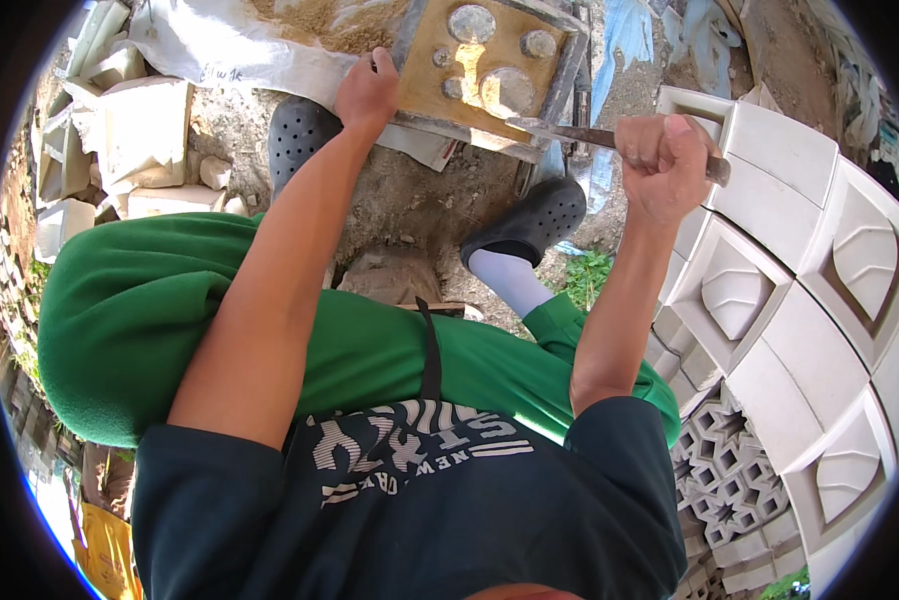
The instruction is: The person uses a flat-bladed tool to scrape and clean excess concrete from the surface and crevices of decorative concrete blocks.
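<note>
A square mould lies before me at the top of the view, with grey edges, a sandy-yellow face and several round grey discs. My right hand is closed around a long, dark, tapering metal bar. The bar's thin tip reaches over the near right part of the mould, by the largest disc; whether it touches cannot be told. Beside the mould's left edge is my left hand, its fingers curled. What those fingers hold, if anything, is hidden.
A white sack with sandy powder on it lies left of the mould. Pale cast blocks stack up on the right, above patterned lattice blocks. Broken pale blocks sit at left. My dark clogs flank the mould's near side.
</note>
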Demonstrator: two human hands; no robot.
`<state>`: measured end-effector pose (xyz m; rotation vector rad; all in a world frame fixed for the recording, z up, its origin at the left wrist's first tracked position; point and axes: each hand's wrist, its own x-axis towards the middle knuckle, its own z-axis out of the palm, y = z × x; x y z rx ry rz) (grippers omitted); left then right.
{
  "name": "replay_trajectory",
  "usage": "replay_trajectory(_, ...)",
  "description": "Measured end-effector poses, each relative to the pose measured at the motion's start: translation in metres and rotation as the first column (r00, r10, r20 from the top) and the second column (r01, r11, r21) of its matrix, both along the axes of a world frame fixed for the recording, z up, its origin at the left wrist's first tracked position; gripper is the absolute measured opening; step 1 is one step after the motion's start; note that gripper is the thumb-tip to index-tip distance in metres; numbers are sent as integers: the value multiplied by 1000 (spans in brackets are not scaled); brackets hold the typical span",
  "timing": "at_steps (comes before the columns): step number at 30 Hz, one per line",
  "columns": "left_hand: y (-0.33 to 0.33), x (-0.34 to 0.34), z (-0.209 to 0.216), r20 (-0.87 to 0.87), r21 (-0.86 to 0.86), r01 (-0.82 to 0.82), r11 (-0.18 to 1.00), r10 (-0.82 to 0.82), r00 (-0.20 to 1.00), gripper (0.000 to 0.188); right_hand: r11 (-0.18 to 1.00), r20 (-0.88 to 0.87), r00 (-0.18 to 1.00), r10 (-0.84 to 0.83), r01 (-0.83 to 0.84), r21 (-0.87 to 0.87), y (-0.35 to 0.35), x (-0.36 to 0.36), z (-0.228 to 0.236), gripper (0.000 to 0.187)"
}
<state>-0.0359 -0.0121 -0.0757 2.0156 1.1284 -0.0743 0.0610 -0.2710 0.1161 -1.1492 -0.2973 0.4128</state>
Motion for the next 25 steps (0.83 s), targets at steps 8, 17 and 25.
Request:
replay_trajectory(8,0,3,-1,-2,18,-28,999,28,1000,57,976,36,996,-83,89,-198,25,-22,-22,36)
replay_trajectory(17,-2,6,1,-21,11,4,1000,-4,1000,55,958,115,984,-132,157,-239,26,-33,-28,37)
replay_trajectory(25,2,2,-2,-30,19,3,1000,-3,1000,56,973,289,956,44,24,-229,26,-36,-3,35)
